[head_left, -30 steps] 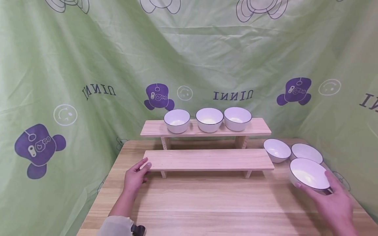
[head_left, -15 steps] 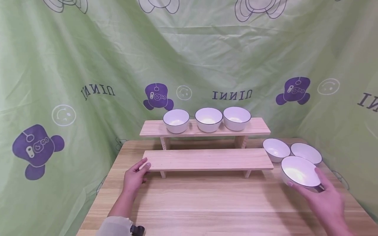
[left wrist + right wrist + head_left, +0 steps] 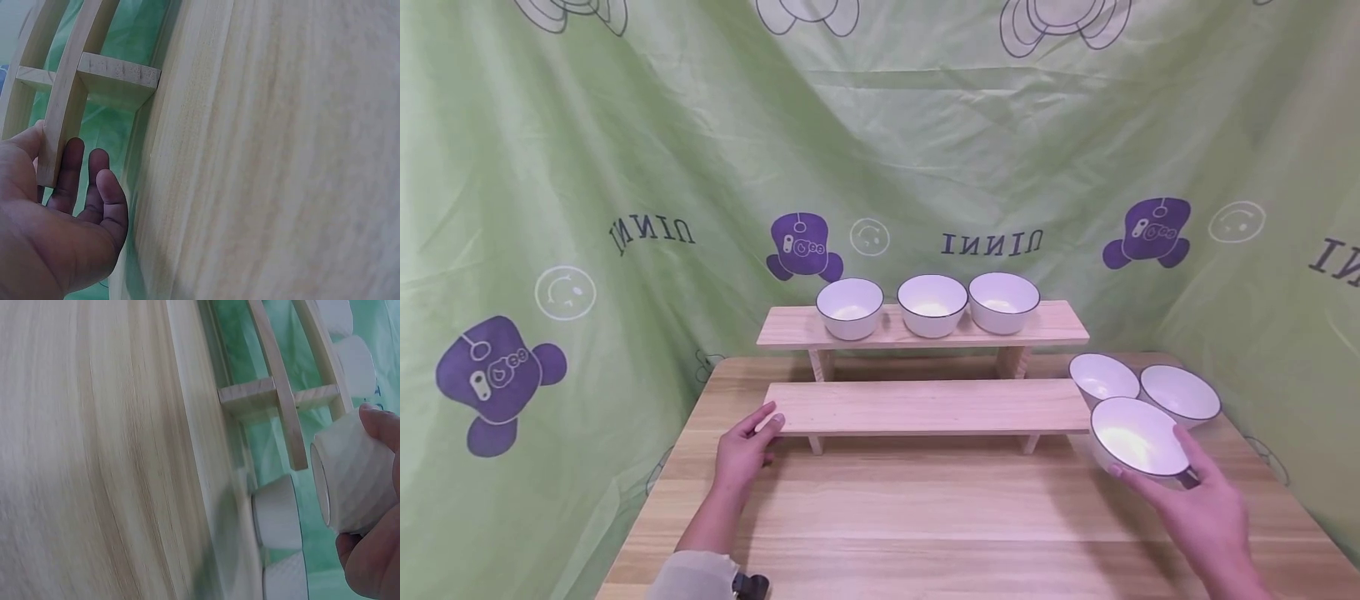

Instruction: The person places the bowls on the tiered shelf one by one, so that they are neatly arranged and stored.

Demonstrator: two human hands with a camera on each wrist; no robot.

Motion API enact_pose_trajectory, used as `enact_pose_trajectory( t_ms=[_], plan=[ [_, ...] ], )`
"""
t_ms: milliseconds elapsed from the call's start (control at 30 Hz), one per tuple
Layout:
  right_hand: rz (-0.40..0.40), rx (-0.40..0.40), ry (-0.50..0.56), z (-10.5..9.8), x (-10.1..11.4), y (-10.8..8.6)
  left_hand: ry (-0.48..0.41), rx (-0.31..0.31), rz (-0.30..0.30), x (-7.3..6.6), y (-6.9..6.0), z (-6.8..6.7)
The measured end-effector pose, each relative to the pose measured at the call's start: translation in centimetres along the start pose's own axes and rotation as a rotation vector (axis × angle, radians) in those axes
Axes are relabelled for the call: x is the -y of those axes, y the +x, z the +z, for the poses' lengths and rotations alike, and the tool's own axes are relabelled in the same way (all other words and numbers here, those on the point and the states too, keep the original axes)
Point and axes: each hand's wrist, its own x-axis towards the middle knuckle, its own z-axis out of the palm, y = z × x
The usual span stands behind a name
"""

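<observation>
My right hand [image 3: 1202,510] holds a white bowl [image 3: 1138,435] with a dark rim, thumb on one side and fingers on the other. The bowl is tilted slightly and raised off the table, near the right end of the lower wooden shelf board [image 3: 925,408]. In the right wrist view, the bowl's faceted outer wall [image 3: 353,478] and base show. My left hand [image 3: 741,457] grips the left end of that lower board. Thumb and fingers lie on opposite faces of the board's end [image 3: 53,150] in the left wrist view.
Three white bowls, left [image 3: 850,310], middle [image 3: 932,307] and right [image 3: 1003,303], stand on the upper shelf board [image 3: 790,327]. Two more, one nearer the shelf [image 3: 1103,379] and one farther right [image 3: 1180,393], sit on the wooden table [image 3: 925,517]. A green curtain [image 3: 880,150] hangs behind.
My right hand has carried the bowl leftward, from in front of the far-right bowl toward the lower board's right end. My left hand stays in place on the board.
</observation>
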Motion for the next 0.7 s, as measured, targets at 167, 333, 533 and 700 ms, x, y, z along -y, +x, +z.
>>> enact_pose_trajectory(
  t_ms=[167, 333, 533, 700],
  plan=[
    [-0.018, 0.0, -0.01, 0.6, 0.4, -0.5, -0.004, 0.001, 0.002, 0.1, -0.1, 0.0],
    [-0.031, 0.015, 0.005, 1.4, 0.9, -0.9, 0.001, 0.0, 0.003, 0.1, 0.0, -0.1],
    [-0.049, 0.035, 0.019, 2.0, 1.3, -1.0, -0.004, 0.003, 0.008, 0.2, 0.0, 0.0],
    [-0.056, 0.045, 0.026, 2.5, 2.0, -1.3, -0.004, 0.0, 0.006, 0.1, 0.0, 0.0]
  ],
)
